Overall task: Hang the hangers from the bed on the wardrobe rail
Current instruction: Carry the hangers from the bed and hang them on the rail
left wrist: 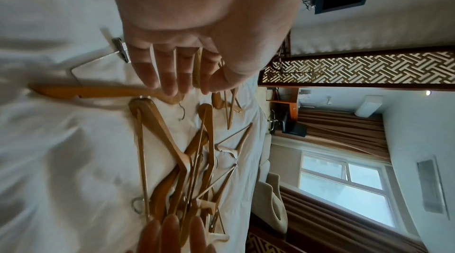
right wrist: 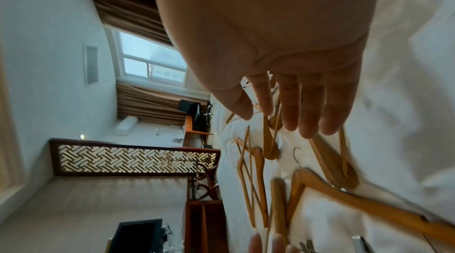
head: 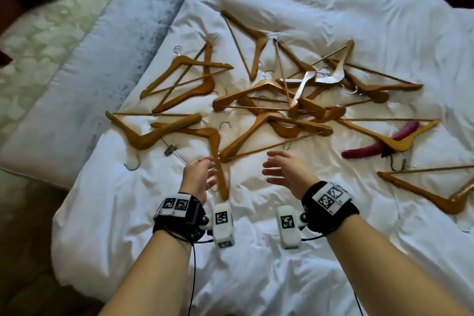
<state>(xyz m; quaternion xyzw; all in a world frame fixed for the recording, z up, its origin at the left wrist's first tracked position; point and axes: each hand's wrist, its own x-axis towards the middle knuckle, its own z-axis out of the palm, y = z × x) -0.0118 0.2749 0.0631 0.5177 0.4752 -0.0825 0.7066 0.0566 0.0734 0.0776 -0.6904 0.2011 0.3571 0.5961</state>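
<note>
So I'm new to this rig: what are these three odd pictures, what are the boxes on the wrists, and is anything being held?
No robot here: a person's two bare hands. The big picture comes from a head camera looking down; the other two come from the white wrist cameras, hence the sideways room. On the white bed lie many scattered wooden hangers and one purple padded hanger. The left hand reaches over the nearest hanger; the right hand hovers beside it. Both have straight, spread fingers; neither has a grip on anything yet.
</note>
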